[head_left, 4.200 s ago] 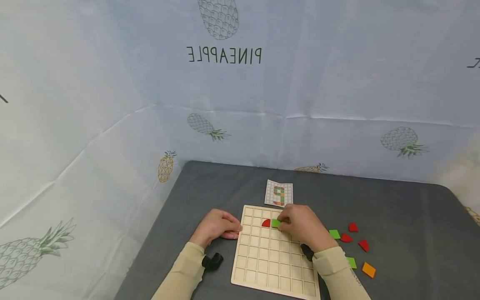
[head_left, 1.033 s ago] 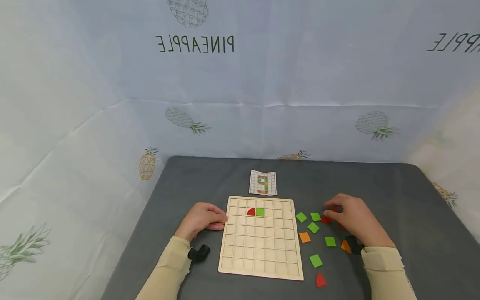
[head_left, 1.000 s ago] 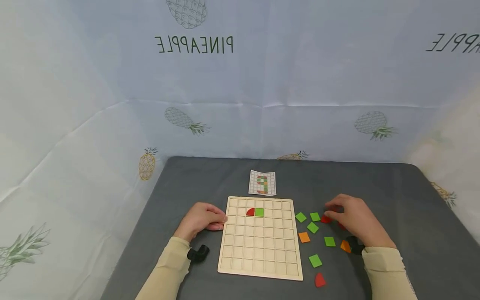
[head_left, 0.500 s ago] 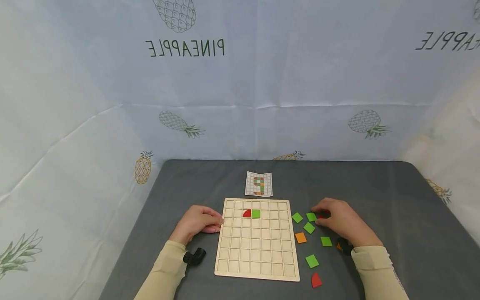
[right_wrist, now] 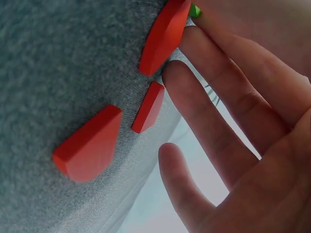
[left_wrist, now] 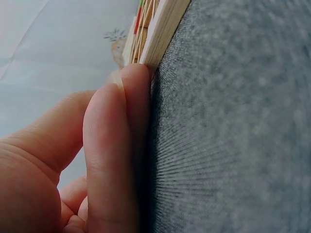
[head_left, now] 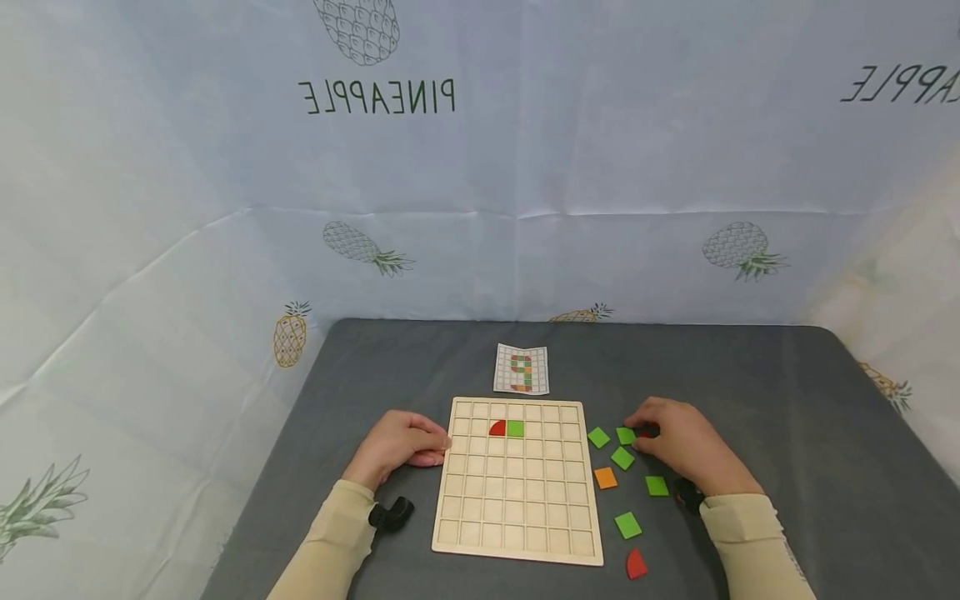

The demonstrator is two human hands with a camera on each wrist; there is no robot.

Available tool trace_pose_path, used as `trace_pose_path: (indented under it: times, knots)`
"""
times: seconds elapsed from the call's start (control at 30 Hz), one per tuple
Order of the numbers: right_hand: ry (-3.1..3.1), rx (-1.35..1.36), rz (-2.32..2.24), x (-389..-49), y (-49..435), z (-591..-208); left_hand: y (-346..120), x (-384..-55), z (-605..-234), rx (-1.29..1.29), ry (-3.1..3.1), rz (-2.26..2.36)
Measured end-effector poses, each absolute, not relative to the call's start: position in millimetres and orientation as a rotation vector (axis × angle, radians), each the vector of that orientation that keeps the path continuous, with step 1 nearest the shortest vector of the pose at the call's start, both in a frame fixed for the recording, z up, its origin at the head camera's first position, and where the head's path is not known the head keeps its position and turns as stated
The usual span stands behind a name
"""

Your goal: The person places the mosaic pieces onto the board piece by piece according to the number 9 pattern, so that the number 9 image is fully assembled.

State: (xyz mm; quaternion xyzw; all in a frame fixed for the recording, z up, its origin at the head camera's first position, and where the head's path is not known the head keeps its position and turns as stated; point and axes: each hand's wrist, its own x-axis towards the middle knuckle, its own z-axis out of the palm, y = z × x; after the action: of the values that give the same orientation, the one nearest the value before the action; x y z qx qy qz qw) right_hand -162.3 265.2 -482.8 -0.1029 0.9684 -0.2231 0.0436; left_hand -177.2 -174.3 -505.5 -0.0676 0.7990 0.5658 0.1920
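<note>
A light wooden grid board point(head_left: 495, 500) lies on the table. A red quarter-round tile point(head_left: 498, 428) and a green square tile point(head_left: 515, 428) sit side by side in its cells. My left hand point(head_left: 399, 446) pinches the board's left edge between thumb and finger; the left wrist view shows fingertips point(left_wrist: 138, 73) at that edge. Right of the board, my right hand point(head_left: 686, 442) reaches down with thumb and index fingertips around a green tile point(head_left: 626, 435). In the right wrist view the other fingers point(right_wrist: 209, 116) extend loosely beside a red tile point(right_wrist: 163, 39).
A card point(head_left: 521, 369) with a coloured grid pattern lies behind the board. Several loose tiles lie right of it, among them an orange square point(head_left: 605, 477), a green square point(head_left: 627, 525) and a red quarter-round point(head_left: 636, 563). A pineapple-print curtain point(head_left: 480, 267) stands behind the table.
The right hand has left the green tile in the board cell, moved right to the loose tiles, then shifted left from the red ones to a green one. The left hand stays at the board.
</note>
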Motion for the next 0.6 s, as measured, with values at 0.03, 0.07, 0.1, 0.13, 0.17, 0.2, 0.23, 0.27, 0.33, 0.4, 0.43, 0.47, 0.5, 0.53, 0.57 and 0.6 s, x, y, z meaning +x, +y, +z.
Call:
trace_pose_path:
  times: [0.03, 0.07, 0.1, 0.13, 0.17, 0.2, 0.23, 0.27, 0.33, 0.4, 0.43, 0.47, 0.5, 0.53, 0.57, 0.6]
  knots:
    - [2.962, -0.313, -0.680, -162.5, 264.9, -482.4, -174.6, -177.2, -505.5, -0.188, 2.241, 1.591]
    - [2.963, -0.311, -0.678, -162.8, 264.7, -482.2, -174.9, -177.2, -505.5, -0.185, 2.238, 1.594]
    - [2.963, -0.311, -0.673, -163.2, 264.9, -482.6, -175.2, -177.2, -505.7, -0.182, 2.235, 1.595]
    - [2.963, -0.306, -0.674, -163.2, 265.3, -483.0, -175.0, -177.3, -506.0, -0.179, 2.234, 1.594]
    - [2.963, -0.303, -0.672, -163.2, 265.7, -483.5, -174.7, -177.5, -506.2, -0.175, 2.233, 1.594]
    - [2.963, -0.297, -0.670, -163.2, 266.1, -484.2, -174.5, -177.7, -506.5, -0.172, 2.231, 1.594]
    - [2.962, -0.297, -0.669, -163.4, 266.6, -484.8, -174.3, -177.9, -506.9, -0.171, 2.230, 1.592]
    - [2.960, -0.300, -0.668, -163.8, 267.2, -485.4, -174.1, -178.1, -507.2, -0.172, 2.229, 1.591]
    - [2.957, -0.306, -0.671, -164.6, 267.7, -485.6, -174.1, -178.1, -507.6, -0.176, 2.230, 1.586]
    - [2.956, -0.322, -0.672, -165.4, 268.0, -485.6, -174.2, -178.3, -508.1, -0.184, 2.232, 1.583]
    - [2.956, -0.330, -0.674, -165.7, 268.1, -485.2, -174.3, -178.3, -508.0, -0.185, 2.235, 1.582]
    - [2.956, -0.337, -0.676, -166.1, 268.0, -484.8, -174.4, -178.2, -508.1, -0.187, 2.237, 1.581]
    - [2.957, -0.343, -0.676, -166.1, 267.6, -484.1, -174.5, -178.2, -508.1, -0.190, 2.238, 1.581]
    - [2.958, -0.348, -0.675, -166.3, 267.2, -483.8, -174.6, -178.2, -508.2, -0.189, 2.242, 1.580]
    - [2.958, -0.351, -0.676, -166.4, 266.7, -483.5, -174.6, -178.5, -508.3, -0.190, 2.244, 1.580]
    - [2.958, -0.352, -0.673, -166.5, 266.3, -483.2, -174.7, -178.4, -508.2, -0.188, 2.247, 1.579]
